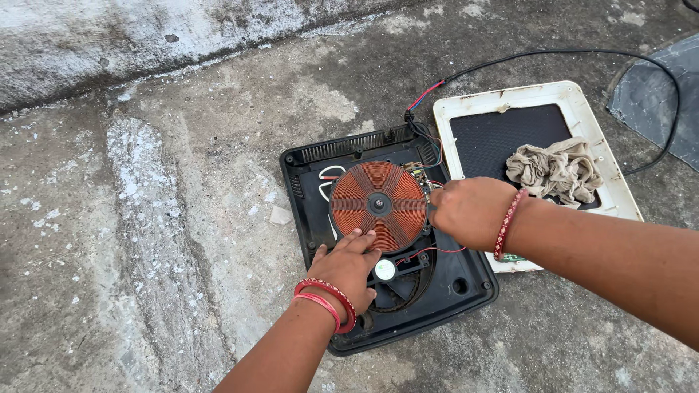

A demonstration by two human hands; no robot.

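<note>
On the concrete floor (145, 255) lies an opened black cooker base (466, 284). The left hand (348, 268) lies flat and released on it, fingers touching the near edge of the round copper coil (378, 200); beside this hand sits a fan with a small round white-green label (384, 271). The right hand (470, 211) is clenched at the coil's right edge; what it grips I cannot tell. To the right lies the white top cover (582, 109) with a beige cloth (557, 169).

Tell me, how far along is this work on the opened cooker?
Done: the white-framed glass top panel lies aside with a beige rag on it, baring the black plastic base. In hand: the left hand rests on the round copper coil; the right hand works beside it. Left: coil and fan remain mounted.
</note>
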